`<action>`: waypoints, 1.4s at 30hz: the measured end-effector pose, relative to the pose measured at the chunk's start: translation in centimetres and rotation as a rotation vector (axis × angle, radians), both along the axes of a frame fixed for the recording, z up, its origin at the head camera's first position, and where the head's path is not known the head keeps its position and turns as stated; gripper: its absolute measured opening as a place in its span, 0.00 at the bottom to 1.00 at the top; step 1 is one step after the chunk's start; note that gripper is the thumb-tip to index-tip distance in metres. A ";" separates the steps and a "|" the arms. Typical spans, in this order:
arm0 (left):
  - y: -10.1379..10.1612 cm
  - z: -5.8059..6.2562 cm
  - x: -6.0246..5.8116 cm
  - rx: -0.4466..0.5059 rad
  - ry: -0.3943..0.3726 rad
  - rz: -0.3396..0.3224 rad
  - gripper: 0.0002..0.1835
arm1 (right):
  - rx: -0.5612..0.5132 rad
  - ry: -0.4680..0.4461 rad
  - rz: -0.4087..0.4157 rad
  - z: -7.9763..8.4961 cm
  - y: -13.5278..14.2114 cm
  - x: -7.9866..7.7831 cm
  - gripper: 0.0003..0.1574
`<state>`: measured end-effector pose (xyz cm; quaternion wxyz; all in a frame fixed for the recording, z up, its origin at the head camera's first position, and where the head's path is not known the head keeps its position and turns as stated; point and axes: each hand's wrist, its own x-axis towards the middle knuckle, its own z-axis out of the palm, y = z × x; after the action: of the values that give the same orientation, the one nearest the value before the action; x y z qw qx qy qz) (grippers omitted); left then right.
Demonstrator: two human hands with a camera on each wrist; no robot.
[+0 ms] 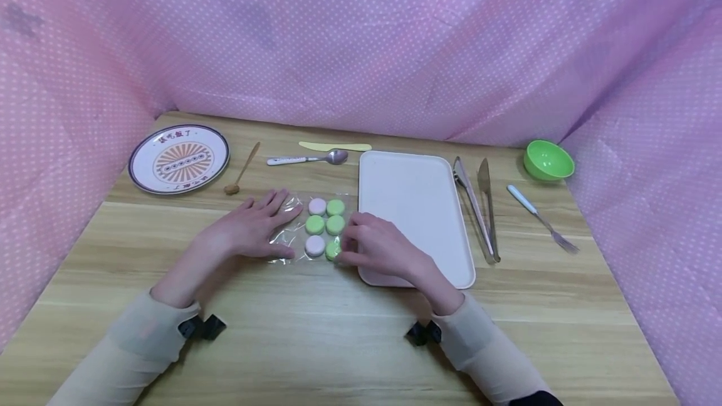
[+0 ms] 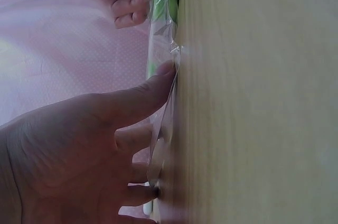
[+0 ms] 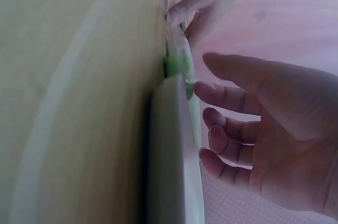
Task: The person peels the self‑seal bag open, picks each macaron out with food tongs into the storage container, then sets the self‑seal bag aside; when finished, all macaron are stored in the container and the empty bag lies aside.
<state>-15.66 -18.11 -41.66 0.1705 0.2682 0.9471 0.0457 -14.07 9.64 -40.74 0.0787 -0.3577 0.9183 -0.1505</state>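
Pastel rounds (image 1: 314, 225) lie between both hands; left hand (image 1: 252, 230) spread wide on the clear wrapper (image 1: 287, 235); right hand (image 1: 379, 244) loosely curled, apparently empty; best press lightly.

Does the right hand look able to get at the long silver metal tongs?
Probably yes: only the low white rectangular tray lies between the right hand and the tongs, with nothing visibly standing on it.

Table (image 1: 316, 343) bearing plate (image 1: 182, 160), packet (image 1: 296, 235), tray (image 1: 414, 212), bowl (image 1: 548, 161)
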 end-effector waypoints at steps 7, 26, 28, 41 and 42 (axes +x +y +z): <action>-0.1 0.1 0.2 -0.001 0.007 -0.001 0.48 | 0.012 0.015 0.005 0.0 -0.6 0.1 0.04; -0.3 0.0 -0.1 0.005 -0.022 0.013 0.49 | -0.014 -0.038 -0.055 0.1 0.8 -0.4 0.05; -0.2 0.0 -0.2 0.002 -0.025 0.014 0.49 | -0.016 -0.056 -0.058 0.2 0.8 -0.4 0.04; -0.1 0.1 -0.2 -0.009 -0.029 0.012 0.49 | 0.000 0.005 -0.062 0.2 -0.7 -0.9 0.08; -0.1 0.1 -0.2 -0.009 -0.028 0.012 0.49 | 0.000 0.008 -0.065 0.1 -0.6 -1.0 0.08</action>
<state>-15.81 -18.23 -41.53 0.1849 0.2611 0.9463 0.0462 -15.04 9.00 -40.65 0.0702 -0.3284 0.9297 -0.1517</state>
